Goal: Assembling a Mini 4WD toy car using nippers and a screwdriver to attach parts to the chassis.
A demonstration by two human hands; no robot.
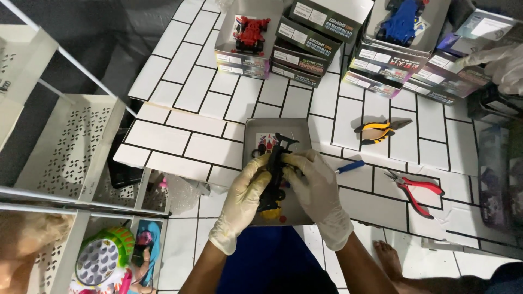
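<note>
The person's two gloved hands are working closest to the camera, held just above a shallow grey tray (pixel 256 130) lying on the tiled tabletop (pixel 185 92). The left hand (pixel 243 195) is wrapping its grip around the side of a black toy car chassis (pixel 275 174), fingers clenched on it, while the right hand (pixel 316 188) is grasping the opposite side, thumb pressing near the top. The chassis is standing roughly on end between the palms, over the tray, with a yellow part showing at its lower end.

It looks like a light, stiff plastic piece, probably with thin tabs and small wheels that could snap or pop off, so holding it by the long side rails, as both hands are doing, seems the safest place; the thin gloves may be making it a little slippery.

To the right, yellow-handled pliers (pixel 378 130), a blue-handled screwdriver (pixel 350 166) and red-handled cutters (pixel 417 190) are lying apart on the tabletop. Stacked kit boxes (pixel 305 46) are sitting at the far edge, one carrying a red toy car (pixel 250 32), another a blue toy car (pixel 402 22). Another person's gloved hand (pixel 504 65) is showing at the upper right
</note>
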